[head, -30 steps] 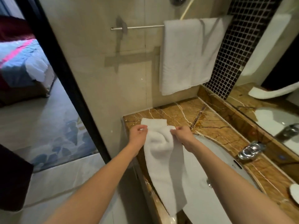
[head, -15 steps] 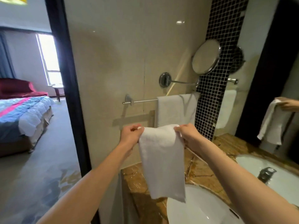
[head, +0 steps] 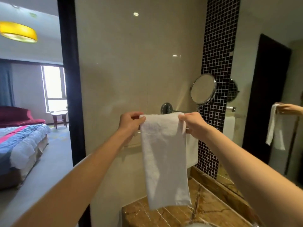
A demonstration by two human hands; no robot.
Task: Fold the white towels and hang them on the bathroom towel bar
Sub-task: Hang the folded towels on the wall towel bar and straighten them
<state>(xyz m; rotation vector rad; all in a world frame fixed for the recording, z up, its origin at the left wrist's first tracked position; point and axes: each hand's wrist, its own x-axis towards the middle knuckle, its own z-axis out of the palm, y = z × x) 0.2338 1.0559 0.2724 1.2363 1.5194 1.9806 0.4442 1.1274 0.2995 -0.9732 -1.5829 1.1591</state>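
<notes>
At the wall above the counter: I stand facing the towel bar, arms raised.
Left hand (head: 131,121): pinched shut on the top left corner of the folded towel (head: 164,158).
Right hand (head: 194,122): closed on the top right corner, fingers curled over the fold.
Folded towel: stretched flat between my hands, hanging straight down, its lower edge just above the marble counter (head: 177,217); not yet on the bar.
Towel bar (head: 186,128): almost wholly hidden behind the towel and my hands; only a short bit shows by my right hand.
Done so far: this towel looks folded; another white towel (head: 191,149) already hangs behind it, to the right.
Left, I judge: lift the fold over the bar and drape it beside the hung one.
In the way: the round mirror (head: 203,89) on its swing arm sits just above the bar on the right, so my right hand has little room there.
Further out: the doorway to the bedroom on my left.
</notes>
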